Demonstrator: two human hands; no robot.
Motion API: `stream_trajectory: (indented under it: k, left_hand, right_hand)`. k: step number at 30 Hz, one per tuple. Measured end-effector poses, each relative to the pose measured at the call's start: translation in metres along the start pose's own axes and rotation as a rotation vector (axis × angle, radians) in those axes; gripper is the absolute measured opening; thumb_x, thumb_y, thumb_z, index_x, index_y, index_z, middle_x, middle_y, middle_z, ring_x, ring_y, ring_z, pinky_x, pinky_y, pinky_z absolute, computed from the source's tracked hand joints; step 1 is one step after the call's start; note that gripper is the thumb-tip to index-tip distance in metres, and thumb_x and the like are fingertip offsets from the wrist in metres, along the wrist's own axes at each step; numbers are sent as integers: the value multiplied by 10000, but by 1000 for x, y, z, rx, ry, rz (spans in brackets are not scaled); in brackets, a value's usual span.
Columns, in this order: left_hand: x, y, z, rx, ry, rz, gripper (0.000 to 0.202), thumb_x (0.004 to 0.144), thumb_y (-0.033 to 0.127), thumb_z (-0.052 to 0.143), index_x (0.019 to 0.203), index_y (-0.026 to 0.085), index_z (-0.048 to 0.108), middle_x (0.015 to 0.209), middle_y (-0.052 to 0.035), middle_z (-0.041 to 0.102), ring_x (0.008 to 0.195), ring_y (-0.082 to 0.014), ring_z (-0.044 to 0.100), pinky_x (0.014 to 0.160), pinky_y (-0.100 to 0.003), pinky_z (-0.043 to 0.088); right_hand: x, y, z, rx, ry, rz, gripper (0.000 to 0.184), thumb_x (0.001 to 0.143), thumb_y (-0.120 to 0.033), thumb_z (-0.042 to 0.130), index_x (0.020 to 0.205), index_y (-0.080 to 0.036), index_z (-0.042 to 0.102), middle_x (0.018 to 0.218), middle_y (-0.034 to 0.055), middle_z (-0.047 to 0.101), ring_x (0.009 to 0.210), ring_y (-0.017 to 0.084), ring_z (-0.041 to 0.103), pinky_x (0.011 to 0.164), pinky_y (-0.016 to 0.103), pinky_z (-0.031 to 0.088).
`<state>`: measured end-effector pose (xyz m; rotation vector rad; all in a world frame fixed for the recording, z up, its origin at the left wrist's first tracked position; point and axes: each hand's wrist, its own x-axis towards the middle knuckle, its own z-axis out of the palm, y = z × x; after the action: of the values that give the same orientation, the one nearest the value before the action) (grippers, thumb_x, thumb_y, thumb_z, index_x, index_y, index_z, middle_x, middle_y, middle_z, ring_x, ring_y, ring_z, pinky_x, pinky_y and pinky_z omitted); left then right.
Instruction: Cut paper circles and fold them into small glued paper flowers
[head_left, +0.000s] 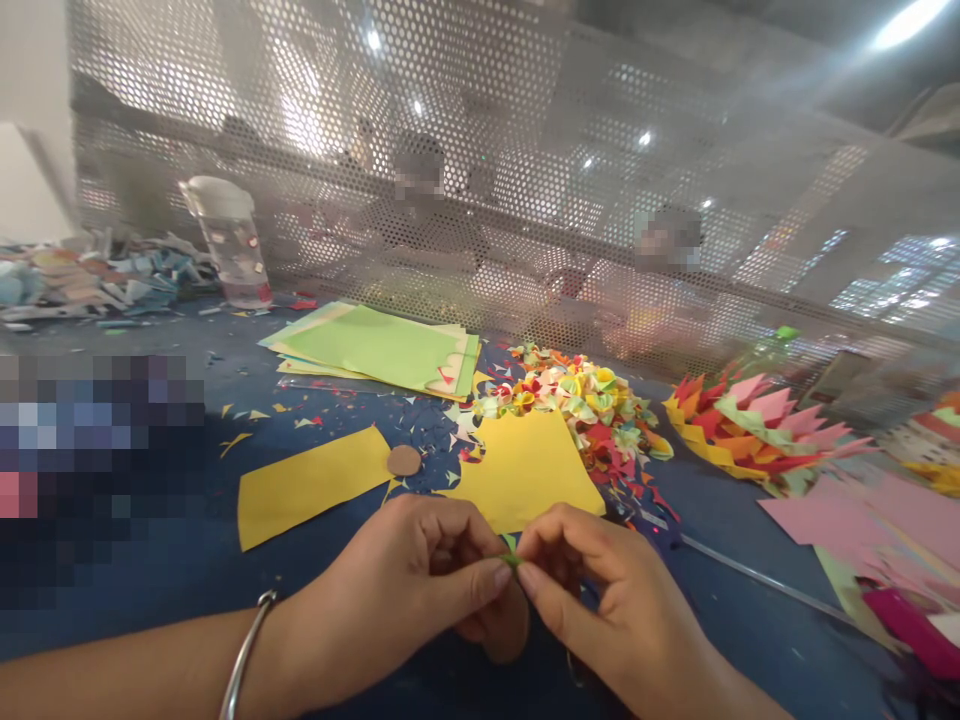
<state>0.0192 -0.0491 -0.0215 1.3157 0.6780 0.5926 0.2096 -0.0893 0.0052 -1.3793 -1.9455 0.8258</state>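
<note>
Fingertips of my left hand [427, 570] and my right hand [611, 590] meet in front of me, pinching a small green paper piece [511, 553] between them. Most of that piece is hidden by the fingers, so its full shape does not show. Just beyond the hands lies a yellow paper sheet [536, 470] with a scalloped, cut left edge. Left of it rests a yellow paper strip [311, 485], with a small round brown disc [403, 460] at its right end. A silver bracelet circles my left wrist.
Behind are stacked green sheets [367, 340], a pile of small colourful folded paper pieces [581, 390] and scraps. Pointed paper pieces [765, 425] and pink sheets [862, 520] lie right. A clear bottle [236, 245] stands back left, before a perforated screen [487, 190] with people behind it.
</note>
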Motion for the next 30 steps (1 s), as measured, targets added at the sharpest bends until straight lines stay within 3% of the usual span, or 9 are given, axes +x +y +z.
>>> stream_trajectory:
  k: [12,17,23,30]
  left_hand:
    - [-2,-2,1,204,111,27,193,852,306,606,761,137,626,681,-40,720,596,-129,642,588,-230,532]
    - [-4,-1,2,244,65,30,193,884,296,542,782,151,617,724,-46,745,633,-133,653,613,-228,518]
    - [-5,-1,3,400,92,10,68,771,214,616,763,162,658,694,-2,723,602,-113,582,518,-191,382]
    - [-5,1,3,428,82,-11,63,721,190,576,703,164,630,660,8,684,584,-114,551,511,-203,354]
  right_hand:
    - [1,1,1,-39,1,-4,150,876,-266,541,800,-171,627,633,-16,562,552,123,505,532,231,426]
    - [2,0,2,-35,6,-13,163,872,-271,547,774,-167,625,617,-19,557,539,117,500,521,221,421]
    - [2,-1,2,-27,8,5,164,865,-264,538,768,-163,623,613,-15,554,537,120,497,515,222,415]
    - [1,1,4,-59,-3,-13,143,862,-234,541,756,-177,618,624,-20,551,547,116,490,526,223,413]
